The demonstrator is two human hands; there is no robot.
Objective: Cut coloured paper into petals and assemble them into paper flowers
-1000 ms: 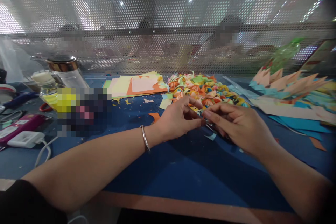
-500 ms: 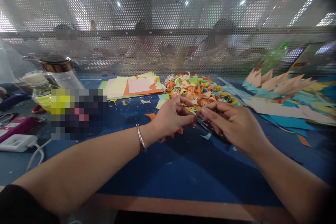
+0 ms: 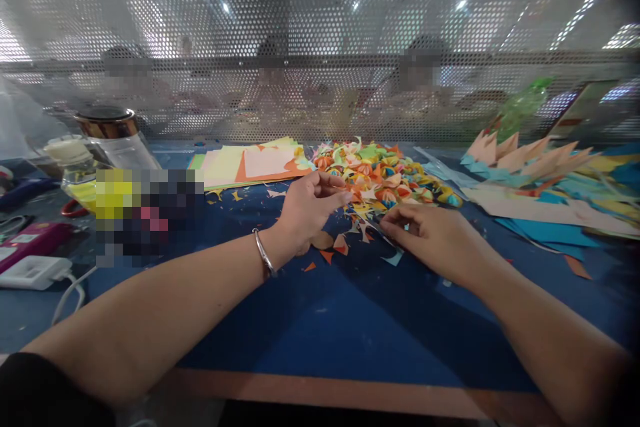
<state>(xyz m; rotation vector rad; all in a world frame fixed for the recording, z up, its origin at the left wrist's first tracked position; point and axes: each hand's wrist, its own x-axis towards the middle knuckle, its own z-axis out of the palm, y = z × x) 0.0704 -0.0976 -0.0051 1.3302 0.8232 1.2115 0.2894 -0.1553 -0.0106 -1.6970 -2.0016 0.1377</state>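
Observation:
My left hand (image 3: 311,210) hovers over the table just left of the paper pieces. Its thumb and index finger stretch toward the pile, apart from each other, with nothing visible between them. Beneath it lie small orange paper scraps (image 3: 341,243). My right hand (image 3: 433,233) rests low at the front of the pile, fingers curled in with the thumb side down. A thin dark thing shows at its fingertips, too hidden to name. In front of both hands is a heap of small folded paper pieces (image 3: 385,177) in orange, yellow and green.
Coloured paper sheets (image 3: 273,165) are stacked behind my left hand. At the right stand pointed folded papers (image 3: 530,153) beside blue sheets (image 3: 550,233). Bottles (image 3: 113,137), a white charger (image 3: 35,272) and a cable occupy the left. A perforated screen (image 3: 320,93) closes the back, with people behind it.
My hands have moved apart. The left hand has shifted slightly left, and the right hand has lowered to the table with its fingers turned down. More of the scraps between them shows.

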